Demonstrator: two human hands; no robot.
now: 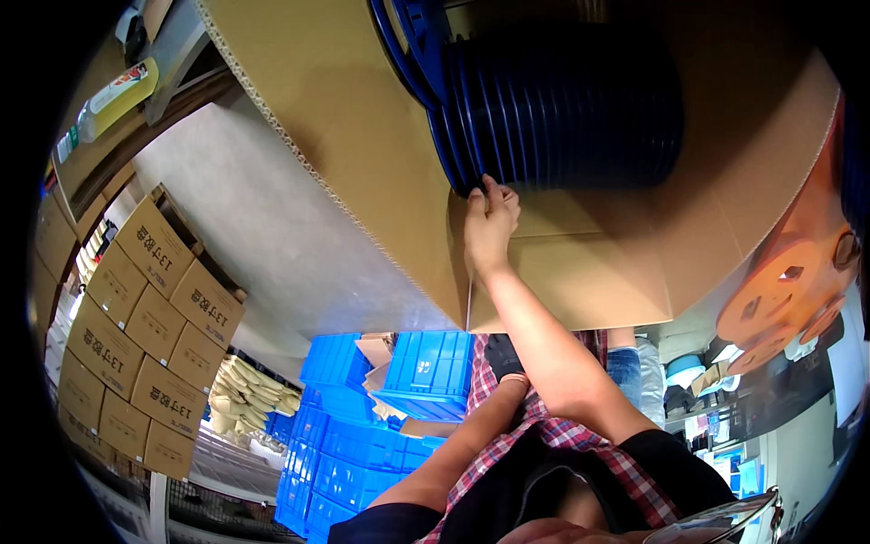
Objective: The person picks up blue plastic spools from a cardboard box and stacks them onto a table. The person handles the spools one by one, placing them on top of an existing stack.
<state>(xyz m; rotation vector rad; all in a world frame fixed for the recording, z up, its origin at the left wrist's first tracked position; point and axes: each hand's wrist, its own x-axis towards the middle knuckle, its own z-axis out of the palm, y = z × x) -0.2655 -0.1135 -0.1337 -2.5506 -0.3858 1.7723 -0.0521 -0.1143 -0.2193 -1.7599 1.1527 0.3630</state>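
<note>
In the head view, the right hand reaches up into an open cardboard box, thumb and forefinger curled in close to each other. Their tips meet the lower rim of a row of dark blue discs; whether they pinch the rim or only touch it, I cannot tell. The discs stand on edge, packed side by side, and run from those fingertips off to the right and upward inside the box. Above and to the left of the fingertips, at the row's near end, a blue flange with cut-out openings leans outward from the rest.

The left hand is well below the right fingers, near the box's lower edge. It looks dark and is partly hidden, so the state of its fingers cannot be told. Plaid cloth lies just beside it.

Farther from the right fingers, blue plastic crates are stacked below and to the left, and printed cartons farther left. A bottle of yellow liquid lies tilted to the upper left. Orange reels stand to the lower right, outside the box.
</note>
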